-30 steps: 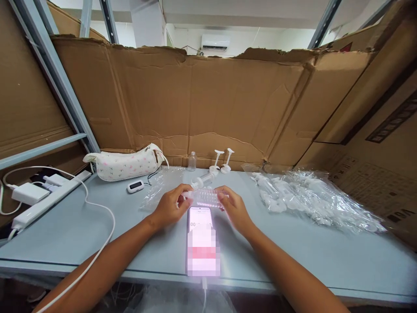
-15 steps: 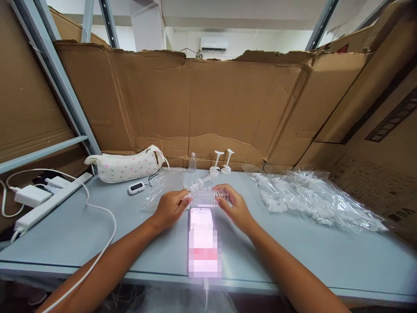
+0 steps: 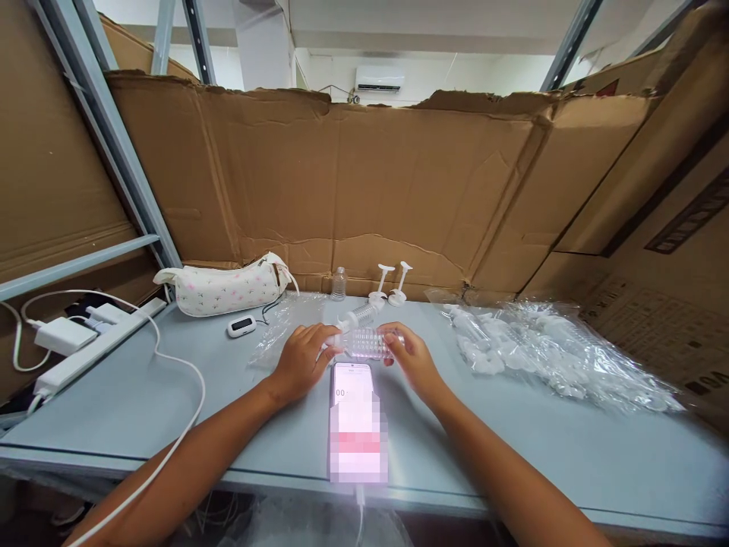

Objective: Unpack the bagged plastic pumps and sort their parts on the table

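Note:
A clear ribbed plastic bottle (image 3: 365,344) lies sideways between my two hands, just above the phone. My left hand (image 3: 301,358) pinches its white left end. Around its right end the fingers of my right hand (image 3: 411,357) are closed. Right behind it a second clear ribbed piece (image 3: 360,314) rests at a slant on the table. Below the bottle, a lit phone (image 3: 354,418) lies with a white cable at its lower end. Two white pump-like parts (image 3: 378,286) stand farther back, beside a small clear bottle (image 3: 338,284).
On the grey table (image 3: 512,448), a plastic bag of white parts (image 3: 547,349) lies right. A floral pouch (image 3: 228,290), a small white device (image 3: 241,327) and clear film (image 3: 290,319) lie left. A power strip (image 3: 96,349) and white cable run along the left; cardboard (image 3: 399,182) encloses the back.
The camera view has shifted slightly. The fingers of my right hand have changed their hold a little at the bottle's right end, and the bottle remains between both hands.

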`<control>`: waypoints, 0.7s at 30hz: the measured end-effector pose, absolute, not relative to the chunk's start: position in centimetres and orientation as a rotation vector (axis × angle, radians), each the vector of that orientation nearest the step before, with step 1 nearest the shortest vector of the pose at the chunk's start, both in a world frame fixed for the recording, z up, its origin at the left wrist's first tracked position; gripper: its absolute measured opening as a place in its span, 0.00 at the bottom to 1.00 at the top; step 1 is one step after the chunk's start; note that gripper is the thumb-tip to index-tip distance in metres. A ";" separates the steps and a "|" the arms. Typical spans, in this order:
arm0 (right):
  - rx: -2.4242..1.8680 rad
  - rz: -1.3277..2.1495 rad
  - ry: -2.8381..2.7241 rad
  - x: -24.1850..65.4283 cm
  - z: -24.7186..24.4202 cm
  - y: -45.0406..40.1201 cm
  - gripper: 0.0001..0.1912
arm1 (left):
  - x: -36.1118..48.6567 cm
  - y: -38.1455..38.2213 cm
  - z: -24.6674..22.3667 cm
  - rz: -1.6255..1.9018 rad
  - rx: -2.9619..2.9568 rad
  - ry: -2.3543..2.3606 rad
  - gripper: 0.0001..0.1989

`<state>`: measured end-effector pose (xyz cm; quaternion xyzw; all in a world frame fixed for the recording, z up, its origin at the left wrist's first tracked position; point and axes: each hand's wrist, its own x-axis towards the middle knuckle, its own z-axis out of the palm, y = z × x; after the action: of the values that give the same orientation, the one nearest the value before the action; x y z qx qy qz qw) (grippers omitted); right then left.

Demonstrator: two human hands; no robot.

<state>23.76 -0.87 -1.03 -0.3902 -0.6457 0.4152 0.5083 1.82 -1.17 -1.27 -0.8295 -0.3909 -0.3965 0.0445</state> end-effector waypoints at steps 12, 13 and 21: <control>-0.903 0.680 -1.865 24.2 -0.4 -1.2 0.13 | 2.1 -1.0 -1.1 -1.391 -2.693 -1.758 0.26; -0.896 0.620 -1.912 24.2 -0.5 -1.2 0.14 | 2.1 -1.0 -1.0 -1.427 -2.677 -1.880 0.26; -0.844 0.209 -2.157 24.4 -1.0 -1.1 0.22 | 1.8 -0.9 -0.8 -1.568 -2.606 -2.022 0.25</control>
<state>24.38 -1.13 -1.00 -0.3332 -0.8514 0.0824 0.3967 1.84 -0.92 -0.80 -0.6903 -0.5358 -0.4155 -0.2525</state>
